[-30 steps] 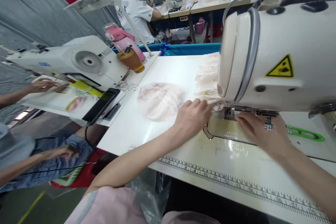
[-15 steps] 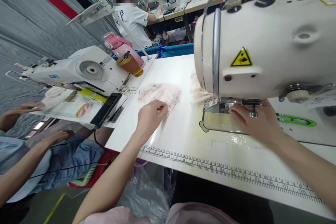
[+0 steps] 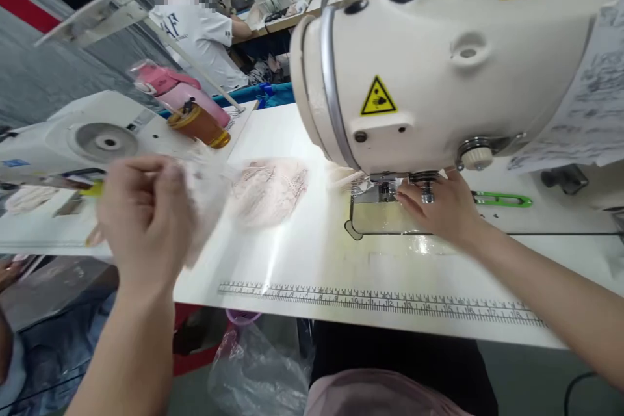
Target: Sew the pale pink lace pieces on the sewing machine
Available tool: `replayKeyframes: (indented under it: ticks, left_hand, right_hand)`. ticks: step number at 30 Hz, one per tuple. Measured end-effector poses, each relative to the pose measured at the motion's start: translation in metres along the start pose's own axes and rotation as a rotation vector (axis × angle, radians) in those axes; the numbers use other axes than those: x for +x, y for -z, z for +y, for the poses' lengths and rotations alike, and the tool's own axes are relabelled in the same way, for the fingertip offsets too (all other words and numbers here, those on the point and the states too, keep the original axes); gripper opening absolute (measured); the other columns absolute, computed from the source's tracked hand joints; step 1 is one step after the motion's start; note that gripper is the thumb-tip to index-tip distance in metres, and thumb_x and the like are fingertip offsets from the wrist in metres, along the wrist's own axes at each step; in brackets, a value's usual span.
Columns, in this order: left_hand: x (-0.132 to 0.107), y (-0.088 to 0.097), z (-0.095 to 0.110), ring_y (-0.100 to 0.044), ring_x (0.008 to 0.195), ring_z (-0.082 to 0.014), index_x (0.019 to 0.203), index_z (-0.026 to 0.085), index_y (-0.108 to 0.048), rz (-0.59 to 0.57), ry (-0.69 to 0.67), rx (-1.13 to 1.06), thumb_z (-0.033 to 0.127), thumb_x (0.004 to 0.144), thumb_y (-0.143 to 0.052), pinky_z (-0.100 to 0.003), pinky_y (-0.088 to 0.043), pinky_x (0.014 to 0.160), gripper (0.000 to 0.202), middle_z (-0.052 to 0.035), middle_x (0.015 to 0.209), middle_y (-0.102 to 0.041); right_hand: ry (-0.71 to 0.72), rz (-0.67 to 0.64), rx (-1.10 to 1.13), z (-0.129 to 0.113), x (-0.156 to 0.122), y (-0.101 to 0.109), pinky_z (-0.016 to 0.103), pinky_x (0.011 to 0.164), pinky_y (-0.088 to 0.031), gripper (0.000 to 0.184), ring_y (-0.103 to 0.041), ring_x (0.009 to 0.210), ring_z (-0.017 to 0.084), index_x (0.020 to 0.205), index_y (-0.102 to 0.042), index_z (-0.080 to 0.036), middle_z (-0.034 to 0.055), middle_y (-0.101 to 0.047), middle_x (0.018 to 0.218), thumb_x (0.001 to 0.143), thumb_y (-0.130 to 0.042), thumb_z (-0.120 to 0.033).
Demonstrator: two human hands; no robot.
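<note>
My left hand (image 3: 141, 221) is raised off the table at the left, its fingers pinched on a pale lace fabric piece (image 3: 207, 198) that hangs blurred beside it. A pile of the same lace pieces (image 3: 268, 188) lies on the white table (image 3: 312, 260). My right hand (image 3: 439, 208) rests under the head of the white sewing machine (image 3: 439, 65), fingers curled by the presser foot (image 3: 390, 190) on the needle plate. More lace fabric (image 3: 344, 177) sits behind the foot.
A green thread snip (image 3: 502, 199) lies right of my right hand. A printed ruler (image 3: 380, 299) runs along the table's front edge. A pink bottle (image 3: 178, 94) and amber cup (image 3: 202, 127) stand by a neighbouring sewing machine (image 3: 92, 143). A person in a white shirt (image 3: 195, 39) sits behind.
My left hand has left the pile and lifted toward the left with one lace piece. The view swung left, and my right hand stayed by the presser foot.
</note>
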State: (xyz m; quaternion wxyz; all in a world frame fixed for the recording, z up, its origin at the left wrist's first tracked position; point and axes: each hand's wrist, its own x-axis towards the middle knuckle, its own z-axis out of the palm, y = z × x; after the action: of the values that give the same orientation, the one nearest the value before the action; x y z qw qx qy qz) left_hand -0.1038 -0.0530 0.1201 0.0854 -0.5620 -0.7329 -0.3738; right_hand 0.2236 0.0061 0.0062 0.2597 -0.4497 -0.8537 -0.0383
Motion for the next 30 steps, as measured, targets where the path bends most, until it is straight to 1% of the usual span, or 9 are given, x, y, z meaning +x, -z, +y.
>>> replayKeyframes:
  ticks: [3, 6, 8, 10, 13, 17, 23, 27, 30]
  left_hand:
    - [-0.026, -0.015, 0.035, -0.042, 0.045, -0.008, 0.091, 0.025, -0.056, -0.428, 0.057, -0.297, 0.047, 0.09, -0.051, -0.024, -0.026, 0.038, 0.023, 0.0064, 0.057, -0.044]
    - [-0.039, -0.052, 0.056, -0.05, 0.051, -0.0108, 0.086, 0.023, -0.056, -0.758, -0.121, -0.408, 0.042, 0.093, -0.045, -0.025, -0.039, 0.042, 0.023, 0.0029, 0.064, -0.054]
    - [-0.043, -0.079, 0.064, -0.053, 0.052, -0.0125, 0.089, 0.022, -0.057, -0.864, -0.265, -0.312, 0.037, 0.096, -0.039, -0.025, -0.042, 0.045, 0.024, 0.0017, 0.064, -0.059]
    - [-0.049, -0.098, 0.067, -0.06, 0.059, -0.016, 0.092, 0.019, -0.059, -0.775, -0.451, -0.127, 0.034, 0.097, -0.038, -0.028, -0.047, 0.051, 0.026, -0.0022, 0.073, -0.066]
    - [-0.065, -0.109, 0.069, -0.066, 0.09, -0.0234, 0.101, 0.014, -0.063, -0.536, -0.78, -0.007, 0.028, 0.097, -0.042, -0.037, -0.056, 0.073, 0.025, -0.0103, 0.101, -0.07]
    - [-0.092, -0.11, 0.067, -0.059, 0.116, -0.0267, 0.124, 0.007, -0.056, -0.488, -1.044, -0.032, 0.02, 0.096, -0.045, -0.04, -0.055, 0.091, 0.033, -0.0156, 0.124, -0.063]
    - [-0.092, -0.123, 0.057, -0.051, 0.126, -0.0311, 0.129, 0.001, -0.052, -0.475, -1.12, 0.025, 0.021, 0.096, -0.044, -0.044, -0.051, 0.1, 0.039, -0.0198, 0.132, -0.055]
    - [-0.084, -0.13, 0.053, -0.052, 0.124, -0.0312, 0.127, 0.002, -0.055, -0.434, -1.105, 0.018, 0.022, 0.096, -0.045, -0.044, -0.052, 0.098, 0.038, -0.019, 0.131, -0.056]
    - [-0.082, -0.133, 0.051, -0.054, 0.122, -0.0309, 0.126, 0.003, -0.056, -0.416, -1.087, -0.009, 0.022, 0.095, -0.047, -0.045, -0.052, 0.098, 0.037, -0.0187, 0.13, -0.057]
  right_hand:
    - [0.131, 0.034, -0.164, 0.003, -0.001, -0.003, 0.036, 0.092, -0.037, 0.03, -0.059, 0.081, 0.019, 0.087, -0.068, -0.023, 0.0007, -0.064, 0.069, 0.096, -0.04, -0.029]
    - [0.147, 0.072, -0.197, 0.006, -0.003, -0.008, 0.036, 0.092, -0.035, 0.026, -0.058, 0.082, 0.019, 0.086, -0.069, -0.022, 0.0012, -0.066, 0.072, 0.092, -0.043, -0.022]
    - [0.131, 0.079, -0.183, 0.007, -0.003, -0.011, 0.037, 0.093, -0.035, 0.025, -0.058, 0.081, 0.019, 0.09, -0.069, -0.021, 0.0008, -0.067, 0.074, 0.09, -0.044, -0.018]
    - [0.103, 0.065, -0.164, 0.008, -0.003, -0.012, 0.037, 0.093, -0.035, 0.026, -0.058, 0.08, 0.019, 0.092, -0.069, -0.021, 0.0004, -0.068, 0.076, 0.087, -0.044, -0.015]
    - [0.078, 0.063, -0.139, 0.006, -0.002, -0.009, 0.036, 0.091, -0.036, 0.028, -0.059, 0.081, 0.018, 0.087, -0.07, -0.021, 0.0003, -0.068, 0.076, 0.085, -0.043, -0.012]
    - [0.125, 0.06, -0.118, -0.002, 0.0, 0.0, 0.033, 0.086, -0.037, 0.035, -0.06, 0.082, 0.016, 0.089, -0.07, -0.025, -0.0023, -0.07, 0.08, 0.084, -0.041, -0.007]
    - [0.125, -0.117, -0.169, -0.01, 0.0, 0.0, 0.033, 0.076, -0.041, 0.035, -0.062, 0.078, 0.016, 0.097, -0.07, -0.026, -0.0016, -0.072, 0.081, 0.089, -0.041, -0.009]
    - [0.044, -0.295, -0.19, -0.015, -0.007, -0.001, 0.036, 0.073, -0.046, 0.037, -0.063, 0.089, 0.02, 0.119, -0.063, -0.027, 0.0043, -0.071, 0.101, 0.092, -0.041, -0.013]
    - [-0.006, -0.33, -0.164, -0.02, -0.009, 0.003, 0.038, 0.075, -0.05, 0.045, -0.062, 0.094, 0.022, 0.131, -0.053, -0.033, 0.0053, -0.067, 0.115, 0.093, -0.042, -0.014]
